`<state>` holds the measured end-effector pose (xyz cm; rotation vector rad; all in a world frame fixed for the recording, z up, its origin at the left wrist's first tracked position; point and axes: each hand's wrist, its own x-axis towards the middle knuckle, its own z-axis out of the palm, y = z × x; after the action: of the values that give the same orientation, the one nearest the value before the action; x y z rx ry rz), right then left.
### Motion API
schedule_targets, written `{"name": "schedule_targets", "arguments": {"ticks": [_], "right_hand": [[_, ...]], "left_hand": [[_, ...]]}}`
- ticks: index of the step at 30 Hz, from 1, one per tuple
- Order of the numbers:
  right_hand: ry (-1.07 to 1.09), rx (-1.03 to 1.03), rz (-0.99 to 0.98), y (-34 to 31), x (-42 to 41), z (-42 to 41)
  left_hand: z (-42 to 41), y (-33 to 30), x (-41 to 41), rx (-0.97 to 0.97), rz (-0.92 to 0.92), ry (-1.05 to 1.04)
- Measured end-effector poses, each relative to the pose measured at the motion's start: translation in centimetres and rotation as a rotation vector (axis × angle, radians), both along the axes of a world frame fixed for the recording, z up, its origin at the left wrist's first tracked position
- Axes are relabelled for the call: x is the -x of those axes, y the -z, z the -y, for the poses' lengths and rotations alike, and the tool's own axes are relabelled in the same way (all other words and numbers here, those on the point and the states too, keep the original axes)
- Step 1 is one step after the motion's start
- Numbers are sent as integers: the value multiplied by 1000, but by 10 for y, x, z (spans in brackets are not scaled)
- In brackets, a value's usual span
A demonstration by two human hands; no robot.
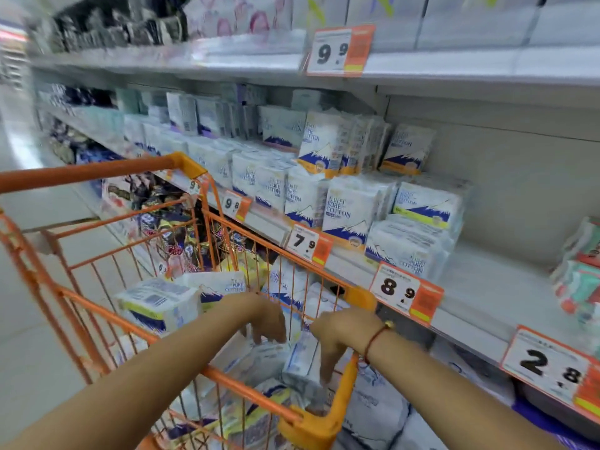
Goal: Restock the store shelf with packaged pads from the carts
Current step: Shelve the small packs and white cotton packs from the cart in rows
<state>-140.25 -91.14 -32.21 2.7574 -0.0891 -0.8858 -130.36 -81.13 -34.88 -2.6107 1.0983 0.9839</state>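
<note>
At about nine o'clock stands the orange wire cart [97, 306], its basket loaded with white packaged pads [159, 305] wrapped in printed film; these look light and soft, likely to give under the fingers and a little slick, so a broad hold across the flat faces should serve better than a pinch at a corner. Moving toward six o'clock, the left hand [264, 319] reaches down into the basket with fingers bent toward a pack [300, 358]; whether they have closed on it I cannot tell, since the fingertips are hidden against the wrapping. Just beside it, the right hand [337, 336] has its fingers curled down along the same pack's side, apparently grasping it. The cart's rim [246, 389] and its orange corner [345, 381] sit close around both wrists, so the pack probably has to rise straight up before swinging over. At two to three o'clock the shelf [487, 287] offers bare room right of the stacked packs [422, 219], behind the price tag reading 8.9 [406, 295], whose lip juts out and could catch a low-carried pack.
</note>
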Motion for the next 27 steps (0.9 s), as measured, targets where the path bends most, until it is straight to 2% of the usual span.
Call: {"name": "schedule_targets", "arguments": {"ticks": [3,7,9,12,16,19,22,24,25,27], "right_hand": [[-22,92,-15,5,-2,-12],[53,2,44,7,-5,-6],[75,-99,138,6,-7,0],[104,-348,282,-7,-6,6],[289,-836,426,-31,7,24],[355,-1142,478,-38,26,33],[501,-1495,432,-43,45,31],[612,-1566,468,-41,47,26],[626,-1524,504,-39,47,23],[637,-1413,584,-37,46,19]], "left_hand": [[16,13,15,-28,-270,-79],[4,3,8,116,-385,-112],[-3,-6,6,142,-321,-42],[-12,-14,6,153,-92,79],[-29,-26,6,494,-133,9],[-39,-36,6,757,24,-13],[-41,-45,21,887,153,-18],[-37,-43,33,922,271,8],[-35,-42,39,938,312,27],[-39,-48,46,933,272,38]]}}
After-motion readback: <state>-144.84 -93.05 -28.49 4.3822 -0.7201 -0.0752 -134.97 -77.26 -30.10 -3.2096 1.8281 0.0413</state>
